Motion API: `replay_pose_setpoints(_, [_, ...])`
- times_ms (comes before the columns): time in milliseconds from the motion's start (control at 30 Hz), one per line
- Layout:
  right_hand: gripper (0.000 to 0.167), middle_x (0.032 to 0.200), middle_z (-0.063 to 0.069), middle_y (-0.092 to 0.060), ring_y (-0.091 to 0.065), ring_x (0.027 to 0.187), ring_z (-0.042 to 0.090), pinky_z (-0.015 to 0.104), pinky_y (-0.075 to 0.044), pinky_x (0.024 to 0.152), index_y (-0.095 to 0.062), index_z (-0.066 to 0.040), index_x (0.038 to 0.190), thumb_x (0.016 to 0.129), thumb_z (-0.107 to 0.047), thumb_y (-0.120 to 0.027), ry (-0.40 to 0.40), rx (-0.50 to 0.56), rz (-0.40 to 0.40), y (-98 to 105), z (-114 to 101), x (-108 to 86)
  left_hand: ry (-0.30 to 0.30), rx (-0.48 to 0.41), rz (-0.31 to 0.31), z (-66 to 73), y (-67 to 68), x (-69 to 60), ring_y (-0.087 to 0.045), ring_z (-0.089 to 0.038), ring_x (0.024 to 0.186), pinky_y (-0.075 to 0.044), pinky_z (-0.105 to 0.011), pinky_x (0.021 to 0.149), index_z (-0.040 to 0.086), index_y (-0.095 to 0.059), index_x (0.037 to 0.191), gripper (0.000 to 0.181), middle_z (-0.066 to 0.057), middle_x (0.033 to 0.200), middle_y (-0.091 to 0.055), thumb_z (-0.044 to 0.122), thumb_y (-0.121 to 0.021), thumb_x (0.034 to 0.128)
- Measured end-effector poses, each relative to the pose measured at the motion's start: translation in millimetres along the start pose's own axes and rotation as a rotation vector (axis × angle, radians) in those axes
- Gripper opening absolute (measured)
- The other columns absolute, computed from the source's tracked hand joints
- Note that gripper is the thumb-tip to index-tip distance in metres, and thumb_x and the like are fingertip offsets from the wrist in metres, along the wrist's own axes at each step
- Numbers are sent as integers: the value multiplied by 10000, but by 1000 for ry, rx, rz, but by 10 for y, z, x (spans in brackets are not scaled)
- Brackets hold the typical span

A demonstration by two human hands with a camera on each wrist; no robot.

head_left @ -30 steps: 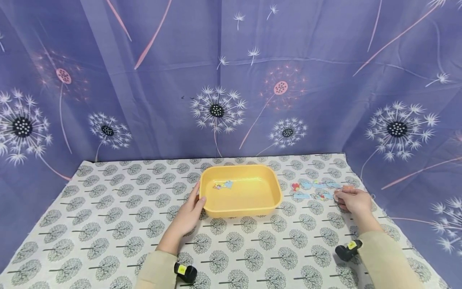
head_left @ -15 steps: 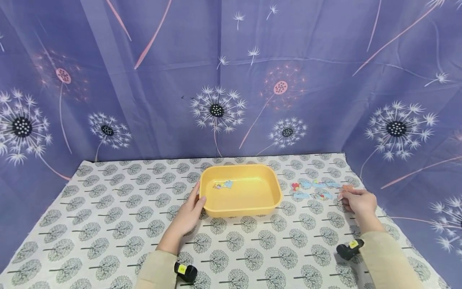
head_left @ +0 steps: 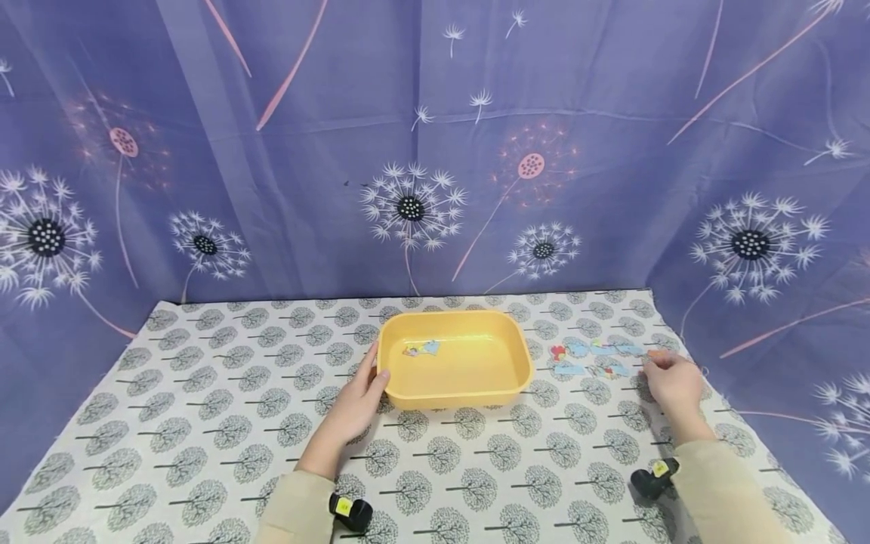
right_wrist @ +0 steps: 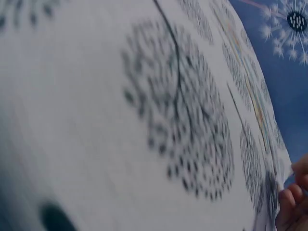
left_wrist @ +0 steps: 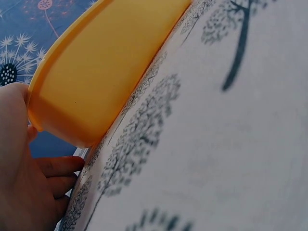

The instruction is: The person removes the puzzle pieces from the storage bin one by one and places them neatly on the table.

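My left hand [head_left: 356,397] grips the left end of a yellow plastic basin [head_left: 455,398], its thumb over the rim and its fingers outside. In the left wrist view, the basin's side wall [left_wrist: 96,72] rises from the cloth beside that hand. Inside lie small flat coloured pieces [head_left: 421,348], bunched toward the left. To the basin's right, several light-blue, red and yellow flat pieces [head_left: 569,369] lie in two rough rows. My right hand [head_left: 676,384] is at their right end, fingers bent downward beside an orange piece [head_left: 657,353]. Its fingertips are hidden, so any held piece is indistinct.
A white cloth [head_left: 435,453] printed with grey trees covers the table. Blue-purple curtains [head_left: 306,189] with dandelions stand behind and at both sides. Black wrist cameras [head_left: 350,514] are strapped at both sleeves.
My right hand has shifted slightly right from the row of pieces, and its fingers now point more downward. The left hand and basin stay in place.
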State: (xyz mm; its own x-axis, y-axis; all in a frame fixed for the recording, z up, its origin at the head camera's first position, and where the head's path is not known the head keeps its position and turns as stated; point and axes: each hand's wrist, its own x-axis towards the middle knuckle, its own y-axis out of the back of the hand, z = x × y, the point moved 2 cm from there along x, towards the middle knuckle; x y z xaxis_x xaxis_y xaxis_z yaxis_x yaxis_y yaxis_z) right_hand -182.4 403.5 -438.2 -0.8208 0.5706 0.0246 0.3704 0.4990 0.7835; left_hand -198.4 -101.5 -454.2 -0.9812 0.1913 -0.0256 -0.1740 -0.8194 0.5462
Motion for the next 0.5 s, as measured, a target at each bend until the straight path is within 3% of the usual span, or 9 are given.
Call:
replay_pose_setpoints(133, [403, 1144, 275, -615, -596, 944, 366, 360, -485, 717, -588, 39, 1181, 949, -266, -463, 117, 61, -25, -79, -225, -66, -5, -1, 4, 5, 3, -4, -453, -374, 1302, -302, -642, 1064, 320, -68, 1529, 599, -121, 1461, -434, 435, -347, 1012])
replay_pose_setpoints(267, [379, 1107, 266, -639, -643, 801, 233, 237, -522, 655, -605, 29, 1154, 965, -275, -479, 239, 133, -63, -141, -513, -166, -4, 0, 3, -6, 1, -4, -451, -370, 1305, -303, -635, 1068, 338, -63, 1526, 596, -120, 1463, -431, 446, -342, 1011])
replay_pose_setpoints(367, [366, 1064, 251, -649, -627, 755, 174, 200, -528, 605, -603, 30, 1141, 972, -275, -492, 300, 184, -111, -201, -723, -240, -3, 0, 3, -11, -3, -5, -449, -370, 1307, -302, -633, 1069, 339, -62, 1526, 599, -120, 1464, -429, 451, -344, 1009])
replay_pose_setpoints(500, [354, 1057, 244, -652, -637, 814, 190, 196, -548, 662, -602, 34, 1124, 968, -272, -517, 354, 255, -167, -292, -976, -326, -1, -3, 5, -7, -8, 1, -442, -368, 1314, -294, -638, 1071, 333, -66, 1527, 599, -116, 1466, -427, 439, -350, 1010])
